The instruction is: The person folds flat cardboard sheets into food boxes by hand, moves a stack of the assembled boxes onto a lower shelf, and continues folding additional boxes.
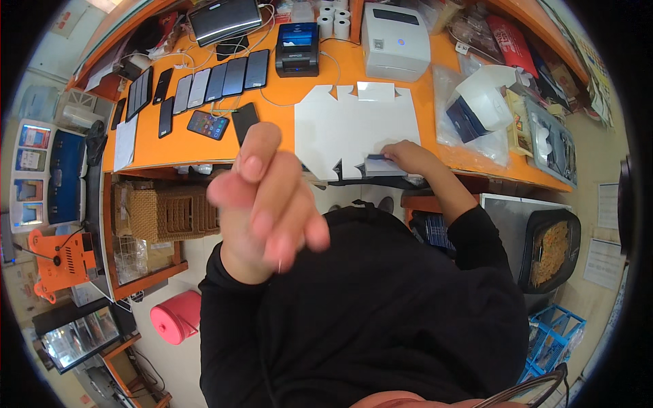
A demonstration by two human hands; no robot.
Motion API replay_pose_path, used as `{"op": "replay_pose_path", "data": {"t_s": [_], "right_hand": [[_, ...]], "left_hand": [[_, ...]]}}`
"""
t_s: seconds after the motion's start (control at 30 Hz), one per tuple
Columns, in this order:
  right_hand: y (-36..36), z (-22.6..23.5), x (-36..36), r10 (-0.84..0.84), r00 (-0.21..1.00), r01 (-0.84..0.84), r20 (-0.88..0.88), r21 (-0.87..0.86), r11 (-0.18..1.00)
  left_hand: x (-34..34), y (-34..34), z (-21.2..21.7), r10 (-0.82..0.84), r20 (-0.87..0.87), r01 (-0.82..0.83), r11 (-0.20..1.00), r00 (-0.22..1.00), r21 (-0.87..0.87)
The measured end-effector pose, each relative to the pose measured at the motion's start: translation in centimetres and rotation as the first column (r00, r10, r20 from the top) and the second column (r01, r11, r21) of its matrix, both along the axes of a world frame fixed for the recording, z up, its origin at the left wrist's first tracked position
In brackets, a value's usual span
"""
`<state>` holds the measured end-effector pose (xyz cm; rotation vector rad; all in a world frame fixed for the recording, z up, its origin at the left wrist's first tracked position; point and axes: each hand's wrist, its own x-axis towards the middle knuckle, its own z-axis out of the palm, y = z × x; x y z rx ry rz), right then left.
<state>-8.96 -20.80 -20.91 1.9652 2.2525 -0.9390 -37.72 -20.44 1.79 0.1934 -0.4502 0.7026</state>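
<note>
The orange worktop (422,71) carries a flat white cardboard cutout (354,126) at its near edge. The left hand (262,204) is raised before the cutout, fingers loosely curled, holding nothing. The right hand (408,156) rests on the cutout's near-right corner, fingers pressed together on a small dark card (376,157)

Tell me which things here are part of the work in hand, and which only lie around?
In use:
right hand
flat white cardboard blank
small dark card
left hand, raised, holding nothing

Lying about:
row of phones
white label printer
paper rolls
</note>
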Motion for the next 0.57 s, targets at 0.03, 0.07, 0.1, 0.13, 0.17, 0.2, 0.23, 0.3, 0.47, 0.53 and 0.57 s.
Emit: {"op": "replay_pose_path", "data": {"t_s": [0.03,0.07,0.1,0.13,0.17,0.2,0.23,0.3,0.47,0.53,0.57], "right_hand": [[-0.1,0.0,0.1,-0.002,1.000,0.002,-0.002,-0.002,1.000],[-0.2,0.0,0.4,0.019,1.000,-0.018,-0.010,0.043,0.999],[-0.2,0.2,0.4,0.047,0.999,-0.045,-0.021,0.093,0.995],[-0.3,0.3,0.2,0.046,0.999,-0.044,-0.024,0.095,0.995],[-0.6,0.8,-0.2,-0.018,0.999,0.025,-0.035,0.202,0.979],[-0.9,1.5,-0.3,-0.090,0.995,0.101,-0.050,0.307,0.946],[-1.2,2.4,-0.3,-0.093,0.994,0.103,-0.049,0.307,0.946],[-1.7,4.9,-0.1,-0.069,0.992,0.105,-0.102,0.410,0.906],[-2.6,11.6,-0.7,0.012,0.978,0.032,-0.207,0.211,0.977],[-2.5,12.4,0.3,-0.057,0.974,0.077,-0.220,0.081,0.994],[-2.3,11.9,2.0,-0.021,0.868,0.126,-0.496,0.178,0.976]], "left_hand": [[-0.4,0.5,-1.9,0.112,-0.175,-0.111,0.994,0.978,0.014],[-0.7,1.2,-4.2,0.216,-0.340,-0.213,0.976,0.915,0.048],[-1.0,2.1,-6.4,0.314,-0.449,-0.231,0.945,0.836,0.230],[-1.2,2.9,-8.7,0.419,-0.528,-0.216,0.889,0.739,0.404],[-0.9,2.8,-10.3,0.425,-0.531,-0.219,0.887,0.733,0.406],[0.0,2.8,-11.8,0.632,-0.657,-0.197,0.766,0.411,0.612],[1.3,2.7,-12.2,0.777,-0.628,-0.085,0.629,0.039,0.773],[4.5,2.7,-12.2,0.962,-0.260,0.080,0.267,-0.087,0.961],[8.8,2.4,-13.9,0.976,0.216,0.513,-0.194,0.018,0.836],[9.7,2.6,-12.3,0.766,-0.609,0.668,0.566,-0.207,0.484],[10.0,2.7,-12.3,0.766,-0.607,0.667,0.566,-0.209,0.485]]}}
